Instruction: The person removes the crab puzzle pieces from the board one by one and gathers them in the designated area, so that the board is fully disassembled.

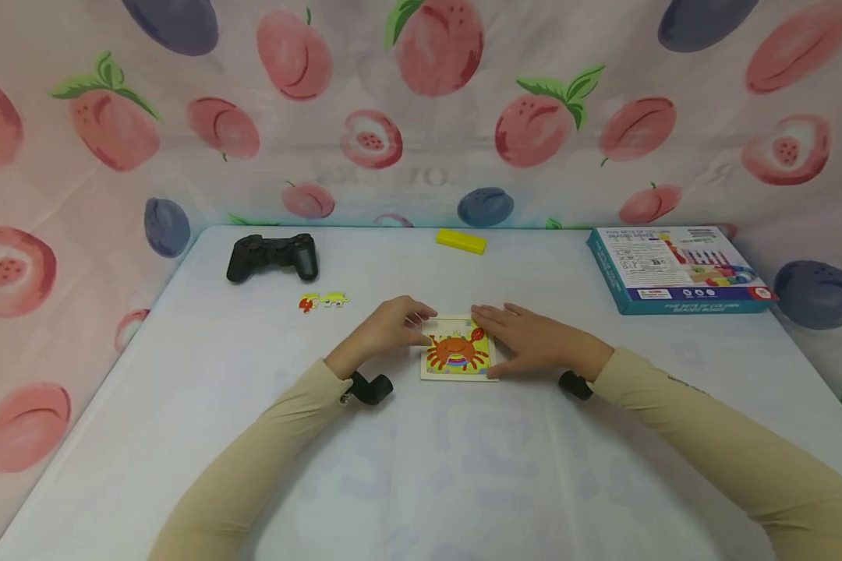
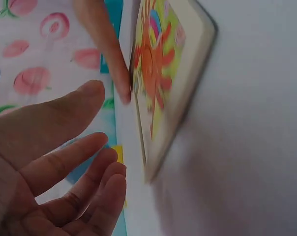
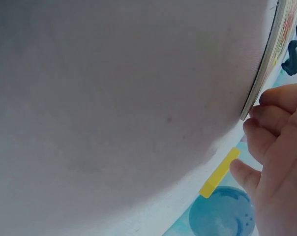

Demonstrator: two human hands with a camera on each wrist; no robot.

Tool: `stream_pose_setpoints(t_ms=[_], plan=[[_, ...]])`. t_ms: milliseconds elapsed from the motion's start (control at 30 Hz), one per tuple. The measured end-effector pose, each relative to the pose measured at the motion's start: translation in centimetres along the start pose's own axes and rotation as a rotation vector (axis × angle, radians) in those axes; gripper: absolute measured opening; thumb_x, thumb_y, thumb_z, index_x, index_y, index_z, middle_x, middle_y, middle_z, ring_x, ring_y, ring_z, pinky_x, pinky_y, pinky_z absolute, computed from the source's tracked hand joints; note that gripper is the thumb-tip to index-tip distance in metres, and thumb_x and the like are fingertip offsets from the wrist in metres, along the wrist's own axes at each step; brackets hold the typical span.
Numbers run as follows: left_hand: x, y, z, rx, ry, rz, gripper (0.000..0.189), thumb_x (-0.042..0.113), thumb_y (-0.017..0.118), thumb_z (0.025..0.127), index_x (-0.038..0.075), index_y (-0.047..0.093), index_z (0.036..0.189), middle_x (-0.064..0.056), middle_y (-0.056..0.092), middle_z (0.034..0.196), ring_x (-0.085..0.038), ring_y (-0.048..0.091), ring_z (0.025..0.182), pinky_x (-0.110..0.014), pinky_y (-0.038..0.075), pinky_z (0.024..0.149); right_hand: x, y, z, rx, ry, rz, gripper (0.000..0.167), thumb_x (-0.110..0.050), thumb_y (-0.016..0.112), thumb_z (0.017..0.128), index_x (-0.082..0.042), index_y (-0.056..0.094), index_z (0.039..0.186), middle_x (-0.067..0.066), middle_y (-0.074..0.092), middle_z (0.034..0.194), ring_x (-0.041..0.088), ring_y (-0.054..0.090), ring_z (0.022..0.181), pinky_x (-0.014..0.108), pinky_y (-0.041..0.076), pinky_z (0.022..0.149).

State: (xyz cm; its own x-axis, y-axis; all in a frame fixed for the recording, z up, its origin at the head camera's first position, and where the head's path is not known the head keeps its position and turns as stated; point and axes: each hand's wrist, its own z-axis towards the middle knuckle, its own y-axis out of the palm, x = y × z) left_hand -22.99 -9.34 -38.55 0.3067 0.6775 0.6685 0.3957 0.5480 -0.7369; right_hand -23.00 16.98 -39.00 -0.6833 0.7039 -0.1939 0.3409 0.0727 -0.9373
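A small crab jigsaw puzzle (image 1: 458,352) lies in a pale wooden tray (image 1: 456,378) at the middle of the table, with bare wood showing at its upper left. My right hand (image 1: 536,340) rests along the tray's right side, fingers extended over the upper right corner and thumb near the lower right. In the right wrist view its fingertips (image 3: 256,110) are at the tray's edge. To the left, my left hand (image 1: 387,326) hovers beside the tray with fingers loosely bent. The left wrist view shows nothing between that thumb (image 2: 65,110) and the fingers.
Loose red-and-yellow puzzle pieces (image 1: 323,301) lie left of my left hand. Behind them sits a black game controller (image 1: 272,257). A yellow block (image 1: 461,241) is at the table's back edge, and a flat printed box (image 1: 681,269) lies at the back right.
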Motion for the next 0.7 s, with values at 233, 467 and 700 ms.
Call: stream_pose_setpoints(t_ms=[233,467,700], plan=[[2.0,1.9,1.8,-0.081,-0.024,0.058,0.044,0.018,0.074,0.081,0.006,0.062,0.121,-0.010,0.061,0.113,-0.021,0.056,0.101,-0.032,0.047,0.091,0.5,0.3,0.0,0.002,0.027,-0.042,0.110,-0.074,0.056,0.074,-0.005,0.017,0.150,0.011,0.015,0.158,0.027,0.017,0.146,0.052,0.015,0.116],[2.7,2.8,3.2,-0.062,-0.085,0.055,0.037,0.020,0.074,0.081,0.005,0.067,0.114,-0.009,0.066,0.111,-0.020,0.057,0.101,-0.032,0.047,0.093,0.7,0.2,-0.1,0.003,0.047,-0.063,0.114,-0.077,0.055,0.071,-0.005,0.017,0.150,0.011,0.016,0.158,0.028,0.019,0.145,0.053,0.016,0.115],[3.1,3.4,3.9,-0.045,-0.089,0.077,0.027,0.021,0.074,0.081,0.006,0.071,0.102,-0.007,0.070,0.105,-0.019,0.059,0.098,-0.032,0.047,0.091,0.6,0.2,-0.2,-0.005,0.044,-0.039,0.113,-0.074,0.058,0.072,-0.004,0.016,0.150,0.012,0.015,0.158,0.028,0.017,0.145,0.053,0.015,0.115]])
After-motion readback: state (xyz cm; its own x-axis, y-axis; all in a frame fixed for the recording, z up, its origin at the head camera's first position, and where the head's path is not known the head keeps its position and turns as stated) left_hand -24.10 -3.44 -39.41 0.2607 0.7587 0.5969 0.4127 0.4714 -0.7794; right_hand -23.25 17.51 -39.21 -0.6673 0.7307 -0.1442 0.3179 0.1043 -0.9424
